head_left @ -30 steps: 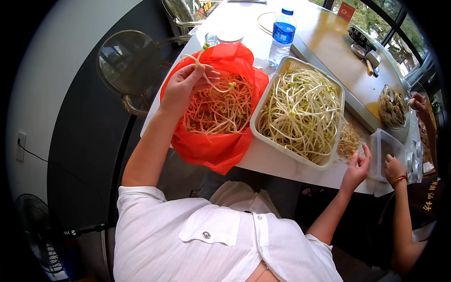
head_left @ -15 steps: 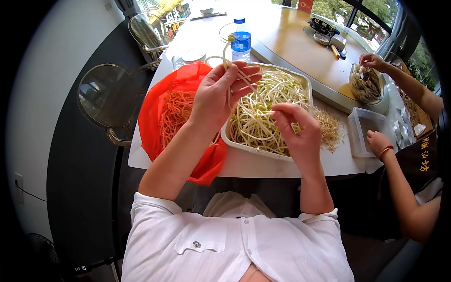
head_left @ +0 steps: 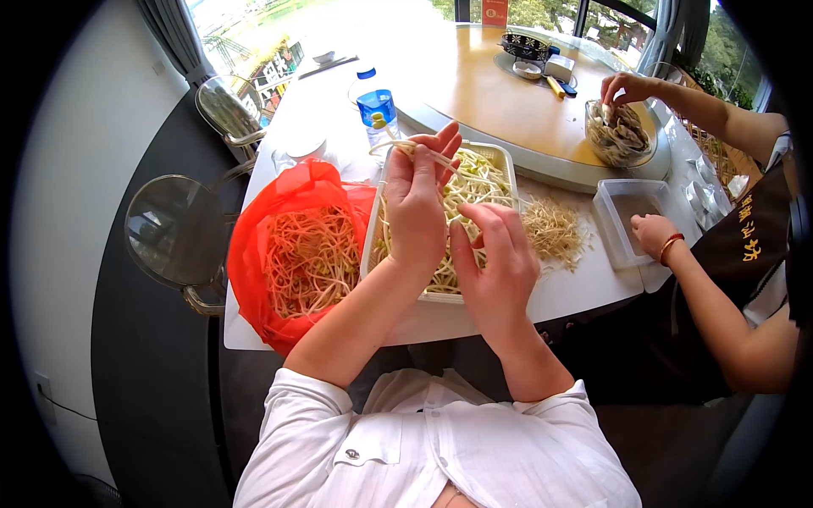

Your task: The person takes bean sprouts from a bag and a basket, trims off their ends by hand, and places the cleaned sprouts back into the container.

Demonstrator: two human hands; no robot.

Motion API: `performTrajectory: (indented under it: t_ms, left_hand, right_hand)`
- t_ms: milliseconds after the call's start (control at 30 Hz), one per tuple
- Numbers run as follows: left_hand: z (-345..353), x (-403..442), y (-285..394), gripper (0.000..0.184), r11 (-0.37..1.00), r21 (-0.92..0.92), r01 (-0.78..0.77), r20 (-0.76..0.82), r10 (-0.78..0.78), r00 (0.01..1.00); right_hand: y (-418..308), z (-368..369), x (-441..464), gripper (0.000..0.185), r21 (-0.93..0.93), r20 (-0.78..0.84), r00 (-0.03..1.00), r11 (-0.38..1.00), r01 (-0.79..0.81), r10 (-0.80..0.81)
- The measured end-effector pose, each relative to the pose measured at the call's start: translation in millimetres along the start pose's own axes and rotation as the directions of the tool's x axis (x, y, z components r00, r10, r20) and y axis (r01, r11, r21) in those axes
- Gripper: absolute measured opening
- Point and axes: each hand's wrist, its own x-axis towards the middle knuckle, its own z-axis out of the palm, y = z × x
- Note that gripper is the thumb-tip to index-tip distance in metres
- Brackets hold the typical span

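Right hand [head_left: 498, 267] half curled by basket [head_left: 440, 297]; whether anything is pinched can't be told. Sprouts [head_left: 401, 145] held above basket, clamped between left hand [head_left: 419, 212] thumb and extended fingers. Judged light, bendy, brittle, possibly slick; best gripped gently mid-stem. Bottle [head_left: 376, 107] seen beyond.

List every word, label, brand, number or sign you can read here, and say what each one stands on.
"汕坊": seemingly the last two yellow characters on the co-worker's dark apron; those above are too blurred to read surely.
Blue bottle label: white marks, too small to read.
Red card: pale marks, unreadable.
Signs outside the window: lettering too blurred to read.
No readable numbers.
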Motion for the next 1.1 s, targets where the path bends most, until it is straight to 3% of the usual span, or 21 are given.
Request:
performTrajectory:
  t_ms: [33,67,133,167,333,433,500,600,633,667,733,800,867,900,933,1033,1100]
  left_hand:
    - [2.3,-2.7,-0.4,0.015,1.000,-0.004,0.003,0.027,-0.002,1.000]
    - [3.7,-5.0,-0.8,0.015,1.000,-0.002,0.003,0.030,-0.003,1.000]
    - [6.0,-7.9,-1.0,0.014,0.999,-0.048,-0.018,0.093,0.022,0.995]
    - [4.9,-8.4,-1.7,0.013,0.999,-0.050,-0.010,0.119,0.016,0.993]
    - [6.4,-12.9,-0.2,0.014,0.999,-0.037,0.006,0.133,-0.001,0.991]
    - [7.4,-14.9,-1.6,0.016,0.996,0.084,-0.001,0.135,-0.010,0.991]
    - [5.9,-10.8,-6.5,0.013,0.980,0.117,-0.160,0.169,0.139,0.976]
    - [0.9,-1.3,4.1,0.013,0.960,0.193,-0.205,0.188,0.169,0.968]
    - [-1.3,6.2,11.3,0.014,0.944,0.230,-0.238,0.195,0.195,0.961]
    - [-3.0,12.4,20.1,0.015,0.930,0.289,-0.226,0.197,0.173,0.965]
    - [-9.0,26.5,38.0,0.015,0.864,0.486,-0.132,0.208,0.033,0.978]
    - [-20.9,44.3,34.8,0.016,0.842,0.533,-0.080,0.206,-0.038,0.978]
    - [-27.6,59.5,27.8,0.019,0.412,0.884,-0.218,0.312,-0.173,0.934]
    - [-27.4,63.2,23.9,0.018,0.147,0.944,-0.294,0.321,-0.216,0.922]
    - [-28.0,63.2,20.6,0.021,-0.031,0.931,-0.365,0.343,-0.271,0.899]
    - [-27.5,52.2,14.8,0.031,-0.163,0.912,-0.377,0.276,-0.435,0.857]
    - [-30.2,48.6,15.4,0.034,-0.135,0.913,-0.386,0.297,-0.432,0.852]
  right_hand:
    - [-3.0,-2.0,4.7,0.016,-0.051,0.095,0.994,0.997,-0.053,0.058]
    - [-0.8,0.4,6.7,0.016,-0.051,0.092,0.994,0.997,-0.055,0.059]
    - [5.3,7.4,12.2,0.014,-0.057,0.223,0.951,0.977,-0.208,0.215]
    - [7.8,7.5,15.2,0.014,0.030,0.258,0.940,0.970,-0.240,0.224]
    - [11.2,10.2,18.5,0.009,0.100,0.280,0.934,0.961,-0.257,0.221]
    - [12.7,7.5,17.5,0.008,0.116,0.298,0.931,0.960,-0.256,0.212]
    - [15.3,4.9,16.5,0.010,0.114,0.315,0.927,0.962,-0.249,0.202]
    - [22.9,-5.1,16.6,0.013,0.198,0.297,0.934,0.945,-0.261,0.196]
    - [25.3,-14.4,19.6,0.013,0.167,0.173,0.946,0.938,-0.304,0.276]
    - [30.7,-23.0,20.6,0.013,0.141,0.044,0.937,0.926,-0.349,0.347]
    - [63.8,-32.1,15.4,0.011,0.024,-0.113,0.956,0.963,-0.270,0.271]
    - [95.5,-40.2,5.3,0.015,0.016,-0.065,0.931,0.934,-0.358,0.358]
    - [135.6,-39.7,-13.0,0.020,-0.376,0.112,0.975,0.916,-0.139,0.193]
    - [148.4,-38.9,-21.9,0.026,-0.331,0.110,0.958,0.918,-0.217,0.266]
    - [154.8,-38.4,-28.8,0.026,-0.332,0.109,0.957,0.918,-0.218,0.267]
    - [166.6,-37.0,-48.0,0.028,-0.357,-0.003,0.957,0.894,-0.271,0.289]
    - [172.0,-34.9,-57.7,0.030,-0.367,-0.044,0.960,0.890,-0.271,0.275]
